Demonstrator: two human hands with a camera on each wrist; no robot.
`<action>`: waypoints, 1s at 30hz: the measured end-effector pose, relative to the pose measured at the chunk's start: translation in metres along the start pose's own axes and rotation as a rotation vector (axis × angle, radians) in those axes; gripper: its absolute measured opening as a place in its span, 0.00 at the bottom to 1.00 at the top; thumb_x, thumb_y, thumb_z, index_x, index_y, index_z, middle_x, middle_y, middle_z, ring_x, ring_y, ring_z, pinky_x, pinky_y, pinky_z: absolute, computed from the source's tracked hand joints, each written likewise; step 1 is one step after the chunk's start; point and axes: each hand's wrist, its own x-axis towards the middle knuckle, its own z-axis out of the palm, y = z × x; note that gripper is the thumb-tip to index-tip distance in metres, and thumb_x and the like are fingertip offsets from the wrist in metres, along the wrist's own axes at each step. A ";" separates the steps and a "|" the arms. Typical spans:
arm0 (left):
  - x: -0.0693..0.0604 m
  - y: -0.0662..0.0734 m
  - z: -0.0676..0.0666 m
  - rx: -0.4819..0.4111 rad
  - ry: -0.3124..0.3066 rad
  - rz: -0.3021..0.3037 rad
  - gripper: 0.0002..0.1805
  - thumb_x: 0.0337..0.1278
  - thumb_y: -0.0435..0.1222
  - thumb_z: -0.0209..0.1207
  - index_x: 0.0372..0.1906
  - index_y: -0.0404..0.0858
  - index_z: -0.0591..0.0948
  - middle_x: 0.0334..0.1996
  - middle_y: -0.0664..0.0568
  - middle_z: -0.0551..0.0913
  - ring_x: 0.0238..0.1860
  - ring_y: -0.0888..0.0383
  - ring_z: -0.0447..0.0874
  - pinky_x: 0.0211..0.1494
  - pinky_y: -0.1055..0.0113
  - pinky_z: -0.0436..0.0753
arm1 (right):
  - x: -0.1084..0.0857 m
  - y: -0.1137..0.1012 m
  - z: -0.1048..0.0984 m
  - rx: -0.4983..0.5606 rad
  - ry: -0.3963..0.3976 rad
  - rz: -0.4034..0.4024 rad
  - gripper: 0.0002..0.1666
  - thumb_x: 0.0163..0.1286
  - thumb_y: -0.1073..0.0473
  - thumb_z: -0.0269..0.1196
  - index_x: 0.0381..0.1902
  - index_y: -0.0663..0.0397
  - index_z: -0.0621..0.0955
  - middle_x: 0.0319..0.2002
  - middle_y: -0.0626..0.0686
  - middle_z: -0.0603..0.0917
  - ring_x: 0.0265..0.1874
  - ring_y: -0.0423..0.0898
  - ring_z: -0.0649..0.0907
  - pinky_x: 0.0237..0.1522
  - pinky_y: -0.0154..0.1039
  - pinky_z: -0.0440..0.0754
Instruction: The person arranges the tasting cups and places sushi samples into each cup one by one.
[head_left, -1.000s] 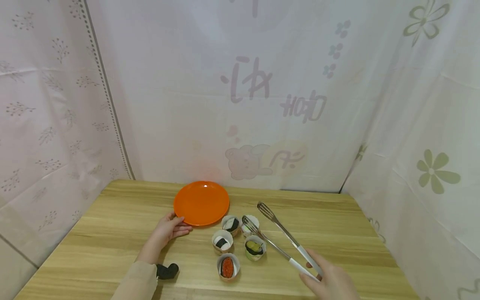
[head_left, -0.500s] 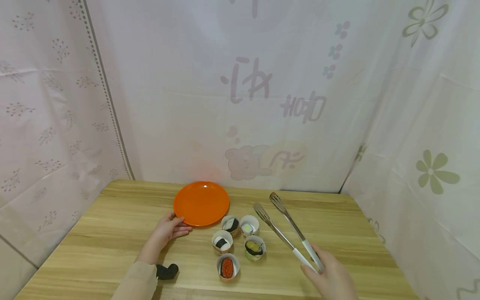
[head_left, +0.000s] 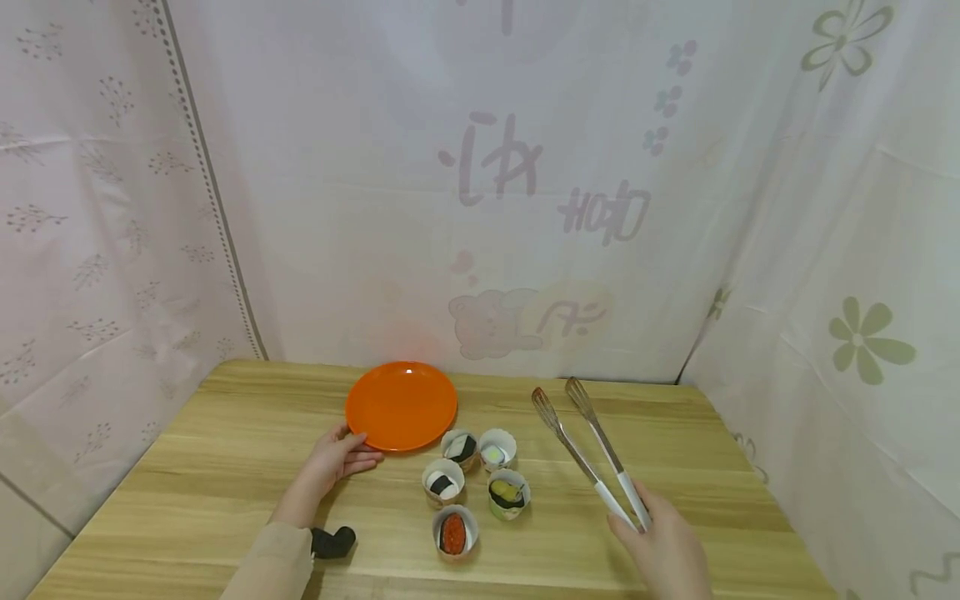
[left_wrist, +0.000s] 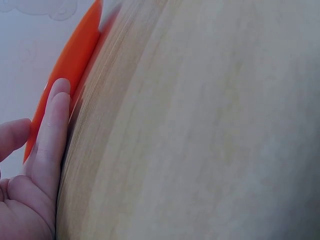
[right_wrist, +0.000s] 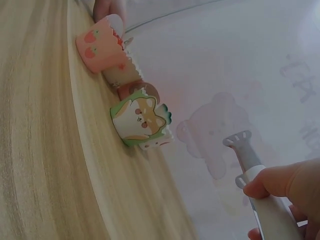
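Observation:
At the back of the table, my left hand pinches the near-left rim of an orange plate, its thumb over the edge. The left wrist view has the fingers stretched along the underside of the plate. My right hand grips metal tongs with white handles, their arms apart and nothing between the tips. Between the hands stand several paper cups, each with a sushi-like piece inside: a red-topped one, a black-and-white one, a yellowish one, a grey-and-black one and a pale one.
A black band or strap sits at the left wrist, by the sleeve. The wooden table ends against a patterned cloth curtain at the back and sides. In the right wrist view, the dog-print cup is nearest the tongs.
The right hand has moved the tongs away from the cups, to the right and back, with the tips lifted off the pale piece's cup. The left hand and plate have stayed put.

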 end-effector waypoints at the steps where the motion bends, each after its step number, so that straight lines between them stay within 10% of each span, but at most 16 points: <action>1: 0.000 0.000 0.000 0.000 -0.002 0.001 0.30 0.73 0.30 0.46 0.73 0.30 0.49 0.34 0.37 0.83 0.38 0.46 0.86 0.45 0.56 0.84 | 0.001 0.001 0.001 0.001 0.001 0.002 0.39 0.62 0.47 0.67 0.61 0.70 0.72 0.49 0.69 0.79 0.36 0.56 0.82 0.32 0.55 0.82; 30: -0.002 0.002 0.001 0.003 -0.010 0.002 0.31 0.73 0.30 0.46 0.73 0.29 0.48 0.35 0.36 0.83 0.38 0.46 0.86 0.45 0.56 0.84 | 0.029 0.022 0.031 -0.010 0.132 0.130 0.35 0.60 0.54 0.67 0.59 0.71 0.72 0.44 0.71 0.81 0.31 0.59 0.82 0.24 0.50 0.80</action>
